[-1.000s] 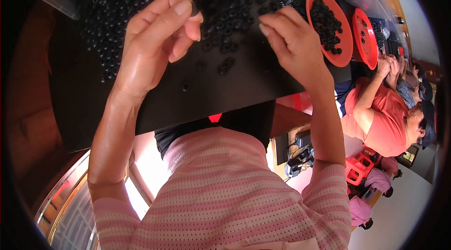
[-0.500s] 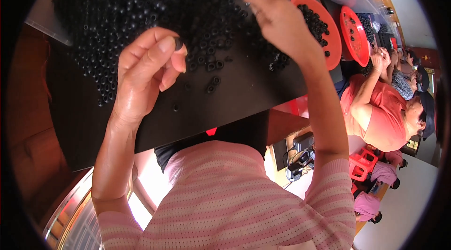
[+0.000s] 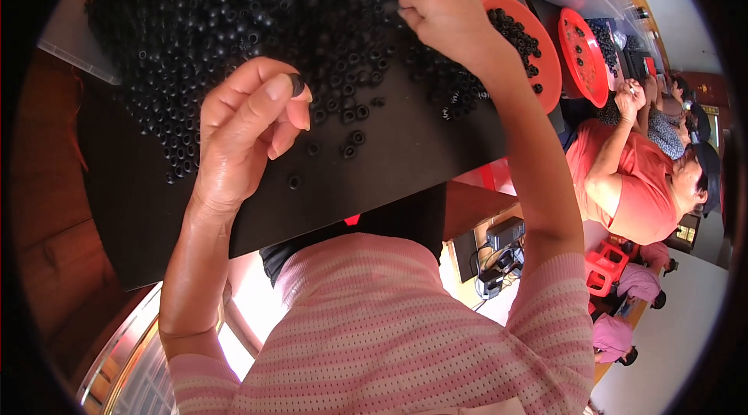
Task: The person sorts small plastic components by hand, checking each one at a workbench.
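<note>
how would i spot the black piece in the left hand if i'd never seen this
Start with the dark tabletop across the upper part of the picture, strewn with small black rings. Over its left half is the person's left hand, thumb and forefinger pinched. The black piece sits in that pinch, held up while the neighbouring rings lie loose below.

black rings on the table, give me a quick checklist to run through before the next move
1. Left hand pinching a small black piece: ok
2. Right hand holding something: cannot tell, its fingers are curled
3. Hands apart from each other: ok
4. Black rings all gathered together: not ok, a loose ring lies nearer the front edge of the table
5. Nearer red bowl beside the right wrist: ok
</note>
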Demonstrator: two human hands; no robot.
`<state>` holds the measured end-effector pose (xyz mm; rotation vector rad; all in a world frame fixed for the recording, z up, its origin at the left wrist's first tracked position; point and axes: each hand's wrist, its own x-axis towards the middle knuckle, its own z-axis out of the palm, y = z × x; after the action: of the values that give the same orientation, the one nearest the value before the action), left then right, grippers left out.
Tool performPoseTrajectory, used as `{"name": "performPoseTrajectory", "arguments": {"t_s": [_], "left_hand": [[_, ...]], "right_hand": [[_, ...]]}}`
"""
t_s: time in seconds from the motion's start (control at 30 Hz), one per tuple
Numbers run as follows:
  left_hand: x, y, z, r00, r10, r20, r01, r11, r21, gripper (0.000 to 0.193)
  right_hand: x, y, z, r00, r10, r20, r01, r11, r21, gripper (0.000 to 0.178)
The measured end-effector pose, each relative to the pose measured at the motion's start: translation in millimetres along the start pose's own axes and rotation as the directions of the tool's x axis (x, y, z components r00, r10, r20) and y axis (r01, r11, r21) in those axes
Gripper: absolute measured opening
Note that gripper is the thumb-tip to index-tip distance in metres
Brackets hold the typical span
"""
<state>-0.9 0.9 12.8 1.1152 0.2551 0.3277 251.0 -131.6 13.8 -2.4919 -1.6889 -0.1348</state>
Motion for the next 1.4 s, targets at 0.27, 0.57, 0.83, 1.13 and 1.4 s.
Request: {"name": "performPoseTrajectory", "arguments": {"t_s": [0.27,0.57,0.83,1.13,1.4], "left_hand": [[2.5,0.1,1.4,1.0,0.014,0.014,-0.014,1.0,0.008,0.021],[0.5,1.6,1.2,1.0,0.029,-0.002,-0.029,1.0,-0.002,0.022],[1.9,3.3,1.6,1.0,0.012,-0.009,-0.012,1.0,0.004,0.023],[5.6,-0.4,0.4,0.999,0.042,0.023,-0.042,0.999,-0.013,0.022],[0.5,2.6,-3.5,1.0,0.012,0.01,-0.011,0.999,-0.037,0.021]], "right_hand": [[-7.5,3.4,-22.6,0.996,0.076,0.041,-0.087,0.895,0.438,0.01],[-10.5,10.9,-6.9,0.988,-0.073,-0.135,0.119,0.919,0.376,0.013],[9.4,37.5,0.1,0.998,0.014,-0.054,-0.013,1.0,0.01,0.01],[7.9,37.1,-12.9,0.999,-0.035,0.023,0.028,0.964,0.263,0.015],[14.5,19.9,-4.6,1.0,-0.005,-0.013,0.008,0.97,0.243,0.012]]}}
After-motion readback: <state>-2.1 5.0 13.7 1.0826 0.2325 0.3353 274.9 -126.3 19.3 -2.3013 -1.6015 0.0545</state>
